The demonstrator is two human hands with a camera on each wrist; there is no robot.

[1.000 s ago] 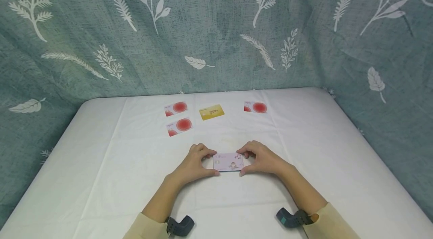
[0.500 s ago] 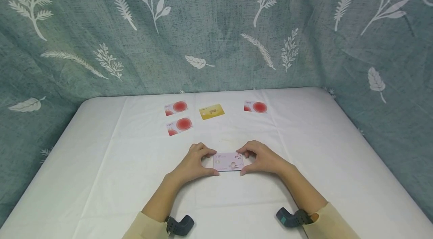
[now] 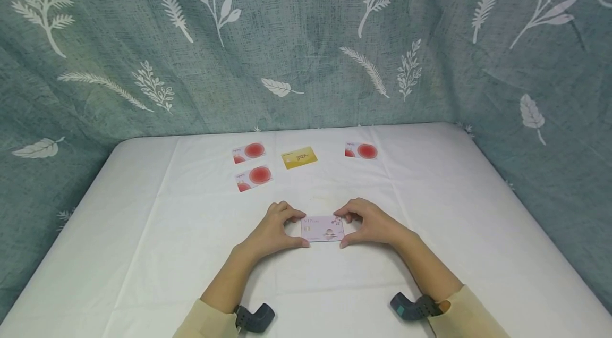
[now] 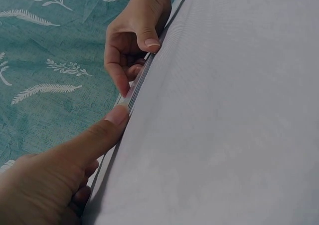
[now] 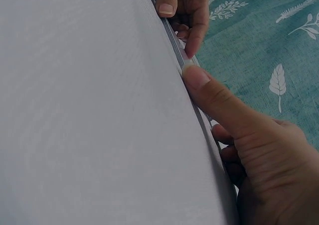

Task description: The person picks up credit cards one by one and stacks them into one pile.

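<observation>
A small stack of cards [image 3: 322, 228] lies flat near the middle of the table, a pale pink VIP card on top. Layered edges of the stack [image 4: 136, 89] show between the hands in the left wrist view. My left hand [image 3: 273, 230] pinches the stack's left end, thumb at the near edge and a finger at the far edge. At the right end, my right hand [image 3: 372, 225] grips the same stack in a mirrored way. The right wrist view shows the right thumb [image 5: 199, 79] against the near edge. The undersides of the cards are hidden.
Beyond the hands lie a gold card [image 3: 299, 158] and three red-and-white cards: an upper left one [image 3: 248, 153], a lower left one [image 3: 254, 178] and a right one [image 3: 360, 151]. A white cloth [image 3: 158, 253] covers the table. A green leaf-patterned curtain [image 3: 306, 51] hangs behind.
</observation>
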